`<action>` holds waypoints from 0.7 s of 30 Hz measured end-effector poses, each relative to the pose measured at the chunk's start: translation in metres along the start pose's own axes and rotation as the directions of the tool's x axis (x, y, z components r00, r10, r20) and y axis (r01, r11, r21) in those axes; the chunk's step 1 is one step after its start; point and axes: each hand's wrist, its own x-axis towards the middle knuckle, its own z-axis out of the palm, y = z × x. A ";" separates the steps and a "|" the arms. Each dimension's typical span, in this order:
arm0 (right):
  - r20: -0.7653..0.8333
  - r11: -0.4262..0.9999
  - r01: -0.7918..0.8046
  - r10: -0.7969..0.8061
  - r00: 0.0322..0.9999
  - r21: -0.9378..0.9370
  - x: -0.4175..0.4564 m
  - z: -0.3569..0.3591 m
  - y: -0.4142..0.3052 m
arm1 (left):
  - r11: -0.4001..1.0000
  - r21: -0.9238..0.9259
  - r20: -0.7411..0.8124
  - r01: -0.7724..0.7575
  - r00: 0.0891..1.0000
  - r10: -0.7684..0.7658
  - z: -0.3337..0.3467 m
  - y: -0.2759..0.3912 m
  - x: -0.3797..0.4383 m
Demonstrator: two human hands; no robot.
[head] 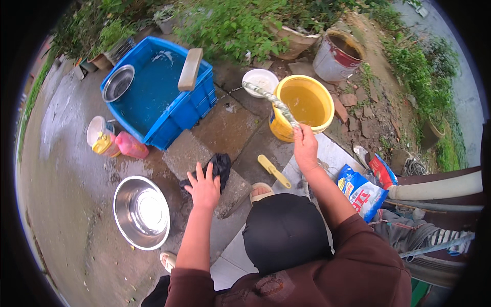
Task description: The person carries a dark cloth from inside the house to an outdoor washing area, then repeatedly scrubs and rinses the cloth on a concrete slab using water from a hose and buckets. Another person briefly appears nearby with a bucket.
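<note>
My right hand point(305, 144) grips a patterned stick-like tube point(282, 106), perhaps a hose, that reaches up and left past the yellow bucket point(320, 103) of liquid to a white bowl point(262, 81). With fingers spread, my left hand point(205, 188) lies over a wet black cloth point(220, 169) on a stone slab point(234, 192); whether the palm presses on it is hard to tell. A yellow-handled brush point(273, 170) lies on the ground between my hands. Left of my left hand stands a steel basin point(126, 218).
A blue plastic tub point(178, 122) of water stands ahead, with a steel bowl point(119, 82) at its left rim and a block point(190, 69) across its right rim. Detergent bottles point(131, 145) stand beside it. At right are a detergent bag point(362, 193) and a paint bucket point(333, 63).
</note>
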 end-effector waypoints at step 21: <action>-0.621 0.791 -0.478 0.603 0.500 0.383 0.104 -0.261 0.249 | 0.998 0.013 0.030 -0.066 0.997 0.066 -0.003 0.017 -0.061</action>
